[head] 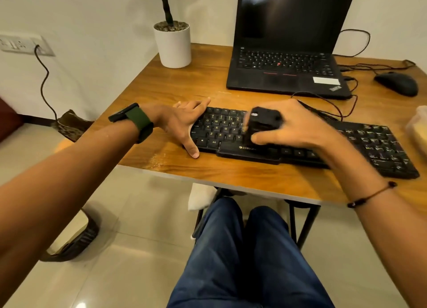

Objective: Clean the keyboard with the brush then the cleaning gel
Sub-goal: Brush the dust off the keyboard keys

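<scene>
Right hand point(293, 125) grips the brush point(262, 125) over the keyboard point(369, 143), lying along the table's point(208, 81) near edge. Left hand point(184, 120), fingers spread, braces its left end. Brush likely light, rigid; hold by the body.

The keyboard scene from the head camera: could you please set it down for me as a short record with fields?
surface: wooden table
keyboard: black, lying flat near the table's front edge
left hand: fingers spread, resting on the keyboard's left end
right hand: grips the brush
brush: black, blurred, down on the keys left of centre
laptop: open behind the keyboard, screen dark
mouse: right of the laptop
plant pot: white, at the back left
cleaning gel: not clearly identifiable
</scene>
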